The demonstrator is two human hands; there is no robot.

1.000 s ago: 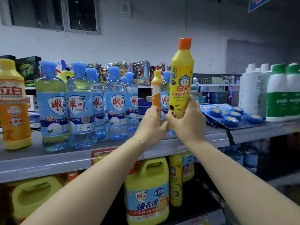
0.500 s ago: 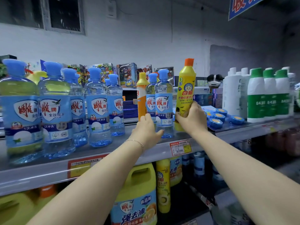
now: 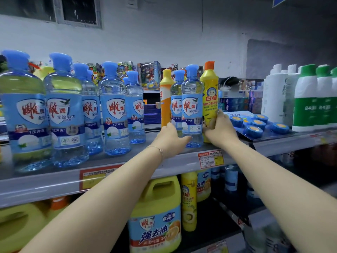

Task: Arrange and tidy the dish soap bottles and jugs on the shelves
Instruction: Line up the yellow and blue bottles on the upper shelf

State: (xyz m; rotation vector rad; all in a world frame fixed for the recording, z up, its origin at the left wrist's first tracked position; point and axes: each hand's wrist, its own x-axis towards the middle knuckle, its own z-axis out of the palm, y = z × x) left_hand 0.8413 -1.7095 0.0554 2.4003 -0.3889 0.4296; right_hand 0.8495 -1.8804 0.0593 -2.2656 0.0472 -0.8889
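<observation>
The tall yellow plastic dish soap bottle with the orange cap [image 3: 209, 99] stands upright on the grey metal shelf [image 3: 138, 157], just beside a clear blue-capped soap bottle [image 3: 192, 110] on its left. Our right hand [image 3: 219, 129] wraps its lower half, likely seating it in the row. Our left hand [image 3: 171, 139] lays fairly straight fingers against the clear bottle's foot, apparently steadying it.

Open on the upper shelf [image 3: 148, 137] between the blue-capped bottles [image 3: 113, 110] nearer the left end and the mid-shelf cluster, straight in from the front edge. Blocked at the cluster by a clear bottle [image 3: 192, 110] in front, a yellow bottle [image 3: 209, 95] just to its right, an orange bottle [image 3: 166, 99] behind. Crowded toward the right end by a disc pack [image 3: 255, 125] and white bottles [image 3: 277, 99]. Bare in a narrow band along the front edge.
</observation>
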